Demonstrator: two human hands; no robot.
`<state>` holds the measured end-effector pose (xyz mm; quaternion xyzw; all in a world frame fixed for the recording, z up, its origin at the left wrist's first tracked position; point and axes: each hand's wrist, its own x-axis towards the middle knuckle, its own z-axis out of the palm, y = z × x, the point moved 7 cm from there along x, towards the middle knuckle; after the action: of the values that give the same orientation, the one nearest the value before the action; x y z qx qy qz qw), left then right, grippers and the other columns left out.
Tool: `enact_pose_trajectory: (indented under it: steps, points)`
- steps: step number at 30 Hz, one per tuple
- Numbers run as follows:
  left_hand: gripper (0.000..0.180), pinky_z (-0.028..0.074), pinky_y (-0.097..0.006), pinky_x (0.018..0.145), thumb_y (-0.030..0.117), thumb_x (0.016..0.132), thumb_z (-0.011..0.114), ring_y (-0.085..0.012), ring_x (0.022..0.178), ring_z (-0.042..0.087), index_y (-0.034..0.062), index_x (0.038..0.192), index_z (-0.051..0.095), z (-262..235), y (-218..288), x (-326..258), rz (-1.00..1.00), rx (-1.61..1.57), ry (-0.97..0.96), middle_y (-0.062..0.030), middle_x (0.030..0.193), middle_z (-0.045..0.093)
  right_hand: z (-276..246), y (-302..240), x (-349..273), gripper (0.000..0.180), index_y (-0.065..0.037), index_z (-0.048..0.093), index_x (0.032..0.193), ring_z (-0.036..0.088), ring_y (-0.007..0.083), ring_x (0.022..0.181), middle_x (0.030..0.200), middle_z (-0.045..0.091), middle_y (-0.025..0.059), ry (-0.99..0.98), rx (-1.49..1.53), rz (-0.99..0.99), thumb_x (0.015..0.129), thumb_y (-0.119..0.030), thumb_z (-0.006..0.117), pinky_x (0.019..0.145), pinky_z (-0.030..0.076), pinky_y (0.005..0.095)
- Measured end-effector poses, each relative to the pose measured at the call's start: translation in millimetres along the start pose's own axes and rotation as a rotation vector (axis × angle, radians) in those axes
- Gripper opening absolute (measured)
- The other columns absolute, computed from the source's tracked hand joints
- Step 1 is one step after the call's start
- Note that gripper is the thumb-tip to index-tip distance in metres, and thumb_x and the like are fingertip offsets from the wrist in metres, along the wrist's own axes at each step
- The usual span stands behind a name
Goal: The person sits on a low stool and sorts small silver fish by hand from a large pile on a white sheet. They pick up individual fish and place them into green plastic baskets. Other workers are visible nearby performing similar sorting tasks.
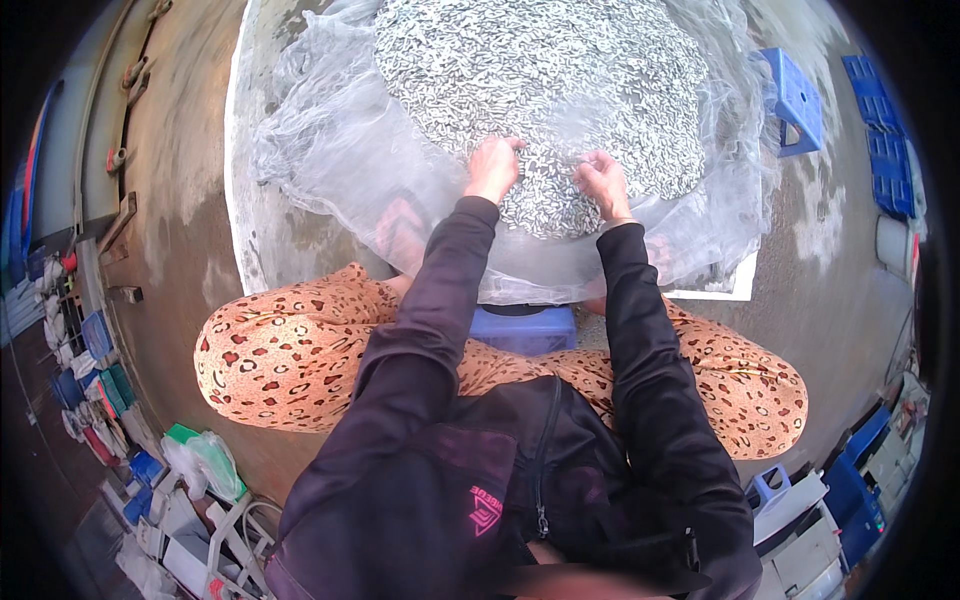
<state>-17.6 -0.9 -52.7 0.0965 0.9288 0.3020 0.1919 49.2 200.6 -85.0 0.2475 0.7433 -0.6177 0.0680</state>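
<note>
A broad heap of tiny silvery fish (540,70) lies spread over a pale mesh net (350,150). At the heap's near edge, my left hand (493,170) rests low over the fish with its fingers curled in and a fingertip pointing right. To the right of it, my right hand (602,183) has thumb and fingers drawn together in a pinch above the fish. Anything between the fingers of either hand is too small to make out. A thinner patch in the heap shows just beyond my right hand.
Under the net is a white-edged sheet (240,200) on wet concrete. A blue plastic stool (795,100) stands at the right, with blue crates (880,140) farther out. Between my legs sits another blue stool (525,328). Bags and assorted goods (205,465) crowd the lower left.
</note>
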Motion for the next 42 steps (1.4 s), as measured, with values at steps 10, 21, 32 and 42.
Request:
enact_pose_trajectory:
  steps: [10,21,32,42]
  points:
    - [0.017,0.049,-0.045,0.075,0.011,0.076,0.060,-0.0331,0.095,0.056,-0.0013,0.087,0.059,66,33,-5,0.339,0.398,0.020,-0.0211,0.100,0.053,-34,20,-12,0.030,-0.009,0.064,0.112,0.044,0.0044,0.051,0.075,0.063,0.0024,-0.029,0.056,0.129,0.085,-0.020,0.060,0.044,0.035,0.0192]
    - [0.021,0.050,-0.029,0.058,0.005,0.078,0.057,-0.0139,0.060,0.061,0.0070,0.098,0.062,-14,-19,19,-0.096,-0.573,-0.050,-0.0063,0.072,0.062,-46,13,0,0.034,-0.010,0.068,0.097,0.059,0.0259,0.087,0.088,0.060,0.0138,0.224,-0.343,-0.082,0.064,-0.007,0.073,0.076,0.049,0.0357]
    - [0.021,0.049,-0.042,0.074,0.017,0.074,0.068,-0.0357,0.090,0.059,0.0012,0.087,0.065,16,-39,-9,0.216,0.349,0.036,-0.0181,0.095,0.059,-44,17,-8,0.021,-0.001,0.068,0.085,0.064,0.0260,0.070,0.074,0.066,0.0177,0.414,-0.348,-0.081,0.078,-0.021,0.066,0.068,0.048,0.0361]
    - [0.027,0.047,-0.040,0.069,0.026,0.076,0.064,-0.0305,0.076,0.059,-0.0001,0.079,0.057,-32,49,-5,0.321,-0.205,0.238,-0.0163,0.076,0.059,-2,0,7,0.024,0.004,0.049,0.111,0.060,0.0245,0.085,0.099,0.059,0.0171,-0.040,0.919,0.159,0.090,-0.009,0.048,0.075,0.051,0.0329]
